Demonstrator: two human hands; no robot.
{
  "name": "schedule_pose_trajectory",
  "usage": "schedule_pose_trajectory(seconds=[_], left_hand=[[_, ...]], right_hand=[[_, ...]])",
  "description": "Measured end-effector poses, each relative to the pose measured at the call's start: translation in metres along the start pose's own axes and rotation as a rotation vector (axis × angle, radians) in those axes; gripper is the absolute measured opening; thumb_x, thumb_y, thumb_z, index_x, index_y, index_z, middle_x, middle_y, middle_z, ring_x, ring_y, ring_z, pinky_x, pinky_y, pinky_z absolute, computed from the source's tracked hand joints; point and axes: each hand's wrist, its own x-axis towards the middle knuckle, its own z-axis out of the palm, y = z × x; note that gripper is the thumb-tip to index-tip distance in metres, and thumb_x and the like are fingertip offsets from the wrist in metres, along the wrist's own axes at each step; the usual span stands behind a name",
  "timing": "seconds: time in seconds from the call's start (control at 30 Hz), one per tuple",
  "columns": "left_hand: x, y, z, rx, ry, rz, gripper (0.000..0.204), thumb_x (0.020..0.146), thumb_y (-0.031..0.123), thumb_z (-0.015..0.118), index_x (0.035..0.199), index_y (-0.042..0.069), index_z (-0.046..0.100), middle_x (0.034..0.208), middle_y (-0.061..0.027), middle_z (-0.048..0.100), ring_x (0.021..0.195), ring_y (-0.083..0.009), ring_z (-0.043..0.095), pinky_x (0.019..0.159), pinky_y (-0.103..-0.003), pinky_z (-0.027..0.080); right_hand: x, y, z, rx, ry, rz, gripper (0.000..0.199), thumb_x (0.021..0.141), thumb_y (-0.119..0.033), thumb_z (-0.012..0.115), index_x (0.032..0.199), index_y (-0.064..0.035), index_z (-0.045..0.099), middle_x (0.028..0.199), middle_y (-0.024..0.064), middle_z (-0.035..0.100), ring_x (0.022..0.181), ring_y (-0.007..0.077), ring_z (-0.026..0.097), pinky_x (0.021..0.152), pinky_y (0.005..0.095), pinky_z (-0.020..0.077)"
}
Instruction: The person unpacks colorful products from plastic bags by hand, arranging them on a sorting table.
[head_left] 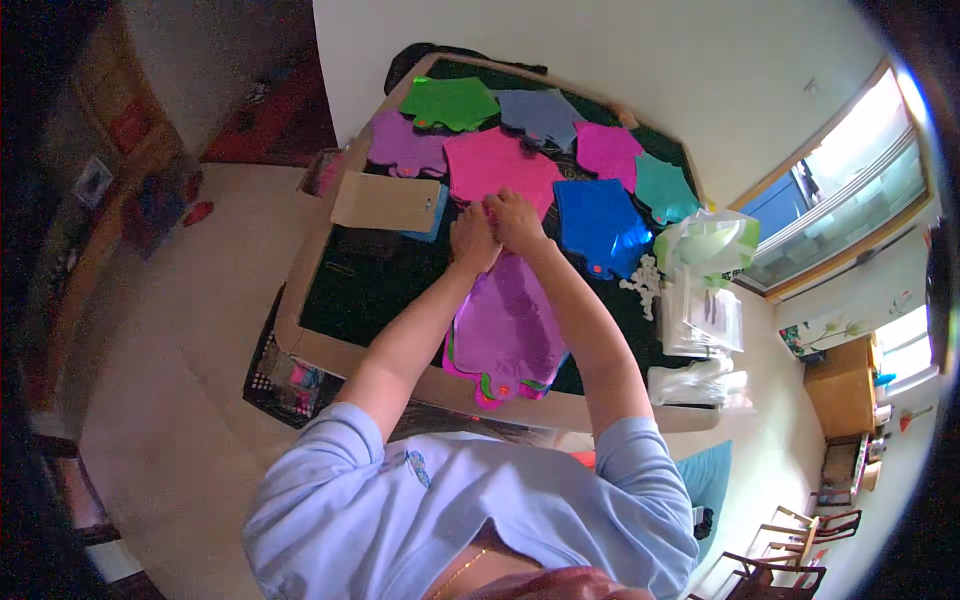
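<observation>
On the dark tabletop, a pink cut-out piece (500,165) that looks like felt or plastic sheet lies ahead of me, several coloured pieces around it. My left hand (474,237) and my right hand (516,222) meet at its near edge, fingers bent and pressed together. They seem to pinch that edge; the exact spot is hidden beneath the fingers. Between my forearms rests a purple piece (508,320) on a small pile, with pink and green edges showing below and a red dot at its scalloped end. A blue piece (600,225) lies right of my right hand.
A tan cardboard piece (388,203) lies at left. Green (450,103), grey (540,115), magenta (608,150) and teal (664,188) pieces spread toward the back. White small parts (645,285) and clear plastic bags (700,320) crowd the right edge. A black basket (290,375) stands below the table's left side.
</observation>
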Motion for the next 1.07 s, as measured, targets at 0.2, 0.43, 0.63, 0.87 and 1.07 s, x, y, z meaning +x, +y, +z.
schedule_pose_trajectory(seconds=[0.2, 0.43, 0.63, 0.87, 1.07], left_hand=[[0.002, -0.002, 0.0, -0.157, 0.024, 0.001, 0.047, 0.067, 0.025, 0.067, 0.1, 0.003, 0.041, 0.095, -0.0176, 0.052, 0.091, -0.0344, 0.051, 0.076, -0.045, 0.039], [0.003, -0.005, 0.003, -0.192, 0.054, -0.01, 0.049, 0.067, 0.026, 0.07, 0.097, 0.002, 0.04, 0.093, -0.019, 0.052, 0.091, -0.0354, 0.052, 0.076, -0.045, 0.04], [0.002, -0.011, 0.01, -0.199, 0.1, 0.029, 0.05, 0.064, 0.022, 0.072, 0.095, 0.001, 0.04, 0.09, -0.0197, 0.053, 0.087, -0.0363, 0.053, 0.075, -0.044, 0.042], [0.003, -0.011, 0.013, -0.228, 0.134, 0.064, 0.048, 0.064, 0.02, 0.072, 0.093, 0.001, 0.039, 0.091, -0.0197, 0.052, 0.086, -0.0369, 0.053, 0.073, -0.045, 0.041], [0.003, -0.015, 0.011, -0.171, 0.09, 0.039, 0.049, 0.067, 0.022, 0.068, 0.098, 0.002, 0.037, 0.091, -0.0199, 0.051, 0.087, -0.0364, 0.052, 0.074, -0.046, 0.041]], right_hand=[[0.004, 0.007, 0.0, 0.137, -0.026, 0.031, 0.037, 0.063, -0.008, 0.062, 0.099, -0.0099, 0.054, 0.091, 0.0157, 0.051, 0.091, 0.0349, 0.05, 0.076, 0.0428, 0.0427], [0.011, 0.015, -0.019, 0.202, -0.196, -0.191, 0.04, 0.063, -0.01, 0.064, 0.102, -0.0142, 0.055, 0.089, 0.0152, 0.05, 0.089, 0.0345, 0.049, 0.076, 0.0429, 0.0418], [0.022, 0.013, -0.009, -0.036, -0.398, -0.121, 0.038, 0.065, -0.013, 0.062, 0.103, -0.0149, 0.057, 0.091, 0.015, 0.051, 0.09, 0.0335, 0.051, 0.074, 0.0418, 0.0441], [0.022, 0.029, 0.005, -0.167, -0.285, -0.28, 0.028, 0.071, -0.014, 0.056, 0.099, -0.0116, 0.057, 0.091, 0.0149, 0.051, 0.089, 0.0335, 0.052, 0.073, 0.0401, 0.0455], [0.027, 0.011, -0.011, -0.01, -0.438, -0.117, 0.044, 0.066, -0.021, 0.065, 0.108, -0.0135, 0.054, 0.101, 0.0174, 0.051, 0.101, 0.0338, 0.049, 0.081, 0.0398, 0.0433]])
